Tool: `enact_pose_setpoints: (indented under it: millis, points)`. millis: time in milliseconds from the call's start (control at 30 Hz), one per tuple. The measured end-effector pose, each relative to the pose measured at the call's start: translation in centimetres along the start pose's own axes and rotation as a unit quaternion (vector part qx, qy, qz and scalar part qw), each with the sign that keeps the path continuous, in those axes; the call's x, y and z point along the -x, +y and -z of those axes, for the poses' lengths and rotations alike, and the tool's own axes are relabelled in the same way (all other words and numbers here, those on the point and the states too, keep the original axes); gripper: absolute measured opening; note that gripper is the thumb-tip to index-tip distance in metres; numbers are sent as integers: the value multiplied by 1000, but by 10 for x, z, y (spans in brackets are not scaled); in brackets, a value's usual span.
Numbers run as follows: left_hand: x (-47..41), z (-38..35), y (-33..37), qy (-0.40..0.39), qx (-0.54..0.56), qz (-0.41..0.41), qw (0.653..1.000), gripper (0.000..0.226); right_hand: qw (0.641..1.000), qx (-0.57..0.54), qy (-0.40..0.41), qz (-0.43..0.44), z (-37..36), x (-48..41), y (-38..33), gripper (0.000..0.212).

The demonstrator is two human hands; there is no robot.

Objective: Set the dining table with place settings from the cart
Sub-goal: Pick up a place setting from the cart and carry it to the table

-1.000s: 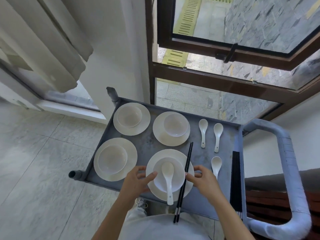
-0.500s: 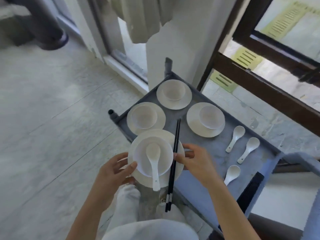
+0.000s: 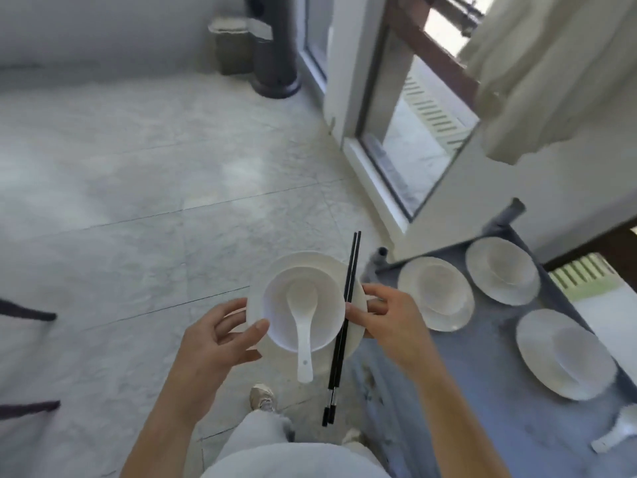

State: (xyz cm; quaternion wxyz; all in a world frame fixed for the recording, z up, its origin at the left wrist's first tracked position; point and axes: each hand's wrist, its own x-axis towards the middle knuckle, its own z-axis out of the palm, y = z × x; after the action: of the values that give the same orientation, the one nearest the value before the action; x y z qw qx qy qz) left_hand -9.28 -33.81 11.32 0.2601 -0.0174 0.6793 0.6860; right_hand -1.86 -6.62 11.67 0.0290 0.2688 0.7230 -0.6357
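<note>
I carry a white plate (image 3: 320,262) in the air over the floor, left of the cart. A white bowl (image 3: 275,305) sits on it, with a white spoon (image 3: 303,326) lying in the bowl, its handle sticking out toward me. A pair of black chopsticks (image 3: 344,312) lies across the plate's right side. My left hand (image 3: 220,336) grips the plate's left rim, thumb on the bowl's edge. My right hand (image 3: 389,322) grips the right rim, its thumb pressing the chopsticks.
The grey cart (image 3: 482,391) stands at the right with three more plates, each with a bowl (image 3: 437,291), and a loose spoon (image 3: 617,432). Marble floor spreads to the left. Dark chair legs (image 3: 27,315) poke in at the left edge. A glass door and curtain are ahead right.
I have lifted the place setting off the cart and turned left; it now hangs over the floor and the cart has slid to the right of the view.
</note>
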Motion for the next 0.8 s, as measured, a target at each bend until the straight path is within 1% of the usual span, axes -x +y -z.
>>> enact_pose_setpoints:
  millis: [67, 133, 233, 300, 433, 567, 700, 800]
  points:
    - [1, 39, 9, 30, 11, -9, 999, 69, 999, 17, -35, 13, -40, -15, -20, 40]
    - [1, 61, 17, 40, 18, -10, 999, 68, 998, 13, -57, 20, -64, -25, -35, 43]
    - [5, 114, 29, 84, 43, -18, 995, 62, 993, 22, -109, 31, -121, -47, -61, 37]
    - [9, 144, 34, 122, 52, -18, 991, 62, 989, 38, -141, 40, -157, -59, -77, 34]
    - [19, 197, 36, 193, 71, -16, 979, 55, 975, 66, -208, 52, -225, -84, -105, 37]
    - [32, 242, 32, 270, 105, -18, 957, 55, 950, 97, -287, 69, -294, -107, -127, 33]
    - [40, 283, 30, 347, 145, -21, 926, 57, 921, 127, -358, 84, -367, -129, -149, 32]
    - [38, 316, 33, 401, 171, -27, 900, 61, 895, 139, -413, 92, -426, -148, -168, 27]
